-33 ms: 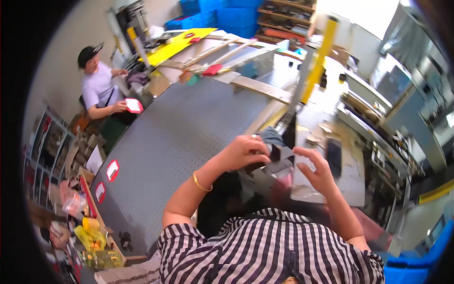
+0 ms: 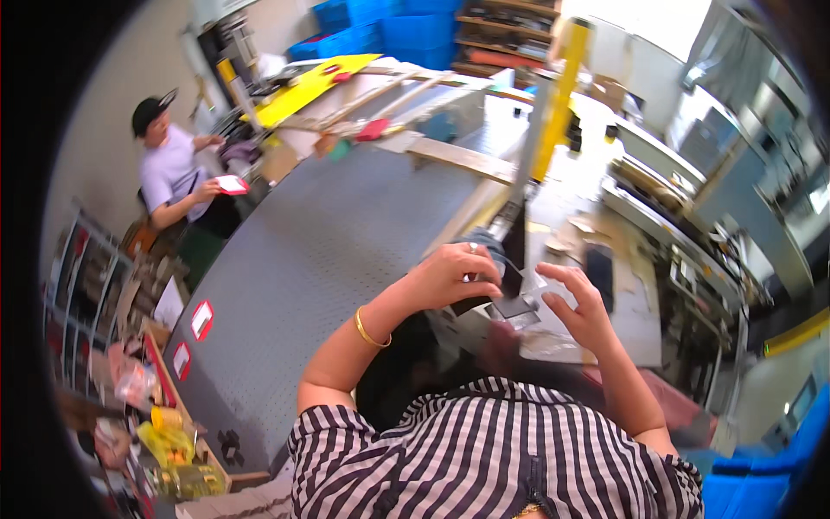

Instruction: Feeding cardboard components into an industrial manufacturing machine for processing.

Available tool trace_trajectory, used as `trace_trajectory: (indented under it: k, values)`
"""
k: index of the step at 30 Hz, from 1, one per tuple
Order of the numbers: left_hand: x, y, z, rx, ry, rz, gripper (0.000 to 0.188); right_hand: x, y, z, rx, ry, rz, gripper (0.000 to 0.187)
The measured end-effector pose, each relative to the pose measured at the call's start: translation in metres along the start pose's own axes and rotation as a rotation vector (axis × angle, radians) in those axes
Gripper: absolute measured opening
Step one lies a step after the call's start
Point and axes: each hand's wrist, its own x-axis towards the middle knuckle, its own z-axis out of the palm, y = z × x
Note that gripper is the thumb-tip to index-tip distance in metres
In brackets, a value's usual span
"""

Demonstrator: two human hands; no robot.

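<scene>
In front of my chest, my left hand (image 2: pixel 456 277) is bent with its fingers curled in at a dark, thin piece (image 2: pixel 471 304), the grip partly hidden. My right hand (image 2: pixel 575 304) is raised to the right, thumb and fingers apart, with nothing visible in it. Between the hands lies a small grey flat piece (image 2: pixel 513 308), blurred, at the edge of the worktable. Just beyond my left fingertips, a dark upright plate (image 2: pixel 513 268) stands at the foot of a machine post with a yellow upper part (image 2: pixel 564 99).
A grey perforated table (image 2: pixel 320 233) spreads to the left, bearing two red-edged white pieces (image 2: pixel 201 321). Across it, a co-worker (image 2: pixel 171 169) holds another. Yellow bags (image 2: pixel 169 441) and clutter stand at lower left. Blue crates (image 2: pixel 415 35) are at the back; a whitish worktable (image 2: pixel 635 303) lies right.
The view has shifted slightly. The grey pieces between my hands look flatter and lower now, and the dark plate shows more. The co-worker's red-edged piece is tilted flatter.
</scene>
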Motion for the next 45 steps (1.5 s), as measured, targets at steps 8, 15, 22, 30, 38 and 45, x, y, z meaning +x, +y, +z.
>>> trace_trajectory:
  k: [8, 15, 22, 30, 38, 45]
  values:
    - [0.149, 0.075, 0.114, -0.140, -0.312, 0.199, 0.014, -0.118, 0.034, -0.114, -0.009, 0.163, 0.127, 0.029]
    - [0.220, 0.069, 0.176, -0.129, -0.580, 0.160, 0.020, -0.153, 0.066, -0.166, 0.068, 0.365, 0.285, 0.041]
    - [0.277, 0.025, 0.239, -0.026, -0.344, 0.222, 0.041, -0.134, 0.129, -0.226, -0.357, 0.465, 0.169, 0.049]
    - [0.462, -0.056, 0.291, -0.540, -0.236, -0.052, 0.053, -0.055, 0.267, -0.376, 0.207, 0.416, 0.379, 0.055]
    - [0.577, -0.063, 0.287, -0.113, -0.081, 0.158, 0.076, 0.005, 0.301, -0.457, -0.079, 0.455, 0.223, 0.055]
    - [0.453, -0.048, 0.261, -0.082, 0.026, 0.208, 0.070, -0.032, 0.201, -0.338, 0.217, 1.021, 0.270, 0.036]
